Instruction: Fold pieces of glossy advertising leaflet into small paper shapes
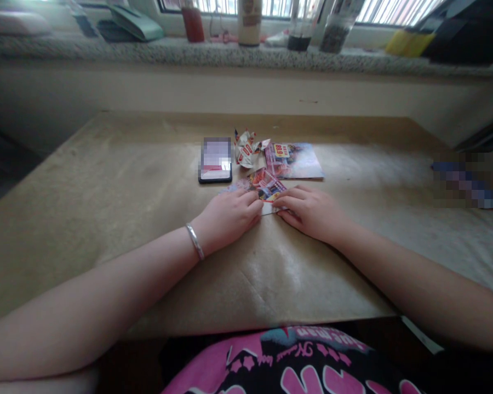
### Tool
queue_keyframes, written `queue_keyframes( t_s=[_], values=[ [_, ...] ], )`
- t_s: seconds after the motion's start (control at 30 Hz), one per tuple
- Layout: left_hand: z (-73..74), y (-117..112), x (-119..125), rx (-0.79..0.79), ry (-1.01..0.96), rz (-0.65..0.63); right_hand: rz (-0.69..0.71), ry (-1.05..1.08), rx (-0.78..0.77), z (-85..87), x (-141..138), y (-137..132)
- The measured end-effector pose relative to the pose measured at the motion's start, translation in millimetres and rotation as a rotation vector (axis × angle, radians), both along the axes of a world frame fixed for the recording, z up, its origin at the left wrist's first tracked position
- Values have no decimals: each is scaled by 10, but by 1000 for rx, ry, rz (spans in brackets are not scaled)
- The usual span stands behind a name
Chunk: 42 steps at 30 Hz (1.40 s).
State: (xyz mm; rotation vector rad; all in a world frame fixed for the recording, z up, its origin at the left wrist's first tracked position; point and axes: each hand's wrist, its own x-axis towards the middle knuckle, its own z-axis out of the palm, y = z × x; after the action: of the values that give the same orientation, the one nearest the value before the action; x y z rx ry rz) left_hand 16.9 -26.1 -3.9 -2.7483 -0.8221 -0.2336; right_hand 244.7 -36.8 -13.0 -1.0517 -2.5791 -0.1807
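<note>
Both my hands rest on the brown paper-covered table [107, 219] and meet over a small piece of colourful printed paper [263, 186]. My left hand [228, 216], with a silver bracelet on its wrist, has its fingers curled and pressed on the paper's left part. My right hand [310, 210] pinches the paper's near edge with its fingertips. Most of the paper's near part is hidden under the fingers.
Beyond my hands lie a dark phone [216, 160], a crumpled folded paper figure [248, 149] and a flat printed leaflet [294, 160]. A blurred object [470, 180] sits at the table's right. Bottles and jars [250, 22] line the stone window sill [107, 50] behind.
</note>
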Motion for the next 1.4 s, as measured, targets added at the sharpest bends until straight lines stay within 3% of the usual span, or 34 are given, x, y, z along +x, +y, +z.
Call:
queue_keyframes(
  t_s=[0.3, 0.57, 0.73, 0.97, 1.4],
  values=[
    [19, -27, 33, 82, 15, 8, 46, 4, 53, -3, -55, 21],
    [-17, 23, 42, 188, -12, -57, -19, -9, 48, -6, -73, 33],
    [-38, 87, 22, 151, -128, -71, -74, 116, 49, 0, -110, -1],
    [-23, 38, 48, 183, -175, -163, -35, 213, -41, 25, -178, -39],
    [-25, 44, 58, 97, -271, -75, -26, 252, -92, 31, -159, -30]
  ],
)
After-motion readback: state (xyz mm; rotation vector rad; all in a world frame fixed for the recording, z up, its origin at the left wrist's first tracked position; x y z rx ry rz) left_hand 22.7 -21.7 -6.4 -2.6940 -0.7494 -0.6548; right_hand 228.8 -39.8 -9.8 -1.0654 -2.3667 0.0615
